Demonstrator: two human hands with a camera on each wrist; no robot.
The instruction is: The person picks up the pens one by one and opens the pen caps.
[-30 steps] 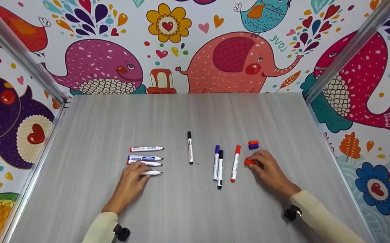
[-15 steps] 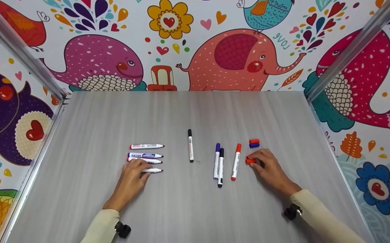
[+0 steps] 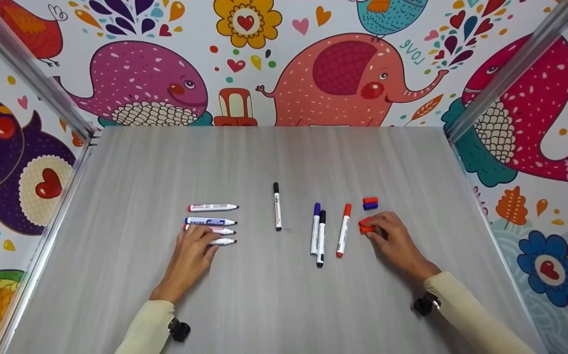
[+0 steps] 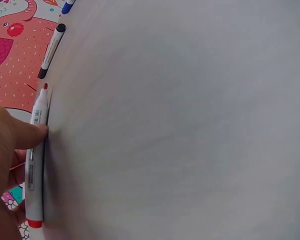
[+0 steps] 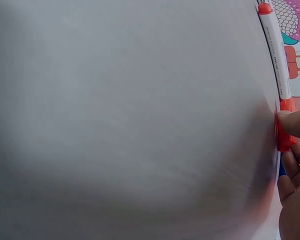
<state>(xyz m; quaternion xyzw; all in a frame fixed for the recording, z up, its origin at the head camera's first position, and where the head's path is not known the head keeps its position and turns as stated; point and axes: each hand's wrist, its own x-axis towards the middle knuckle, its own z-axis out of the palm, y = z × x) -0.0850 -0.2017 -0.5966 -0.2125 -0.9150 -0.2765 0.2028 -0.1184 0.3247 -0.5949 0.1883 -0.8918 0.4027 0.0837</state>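
In the head view, my left hand (image 3: 190, 258) holds an uncapped marker (image 3: 224, 241) lying on the table. In the left wrist view, that marker (image 4: 36, 160) has a red end and a dark red tip, and my thumb presses its side. Three more uncapped markers lie just beyond it: red-ended (image 3: 224, 230), blue-ended (image 3: 211, 221) and red-ended (image 3: 213, 207). At the right, my right hand (image 3: 397, 241) pinches a red marker cap (image 3: 366, 229). Another red cap (image 3: 365, 221) lies against it; my fingers partly hide both. The right wrist view shows my thumb on the red cap (image 5: 285, 135).
A black capped marker (image 3: 277, 206) lies mid-table beside small dark strokes. Capped blue (image 3: 315, 228), black (image 3: 321, 241) and red (image 3: 343, 231) markers lie left of my right hand. Beyond that hand sit a red cap (image 3: 370, 200) and a blue cap (image 3: 370, 207). Patterned walls enclose the table.
The head view has tilted, so everything appears a little higher in it. Both hands keep nearly the same places on the table, still holding the marker and the cap.
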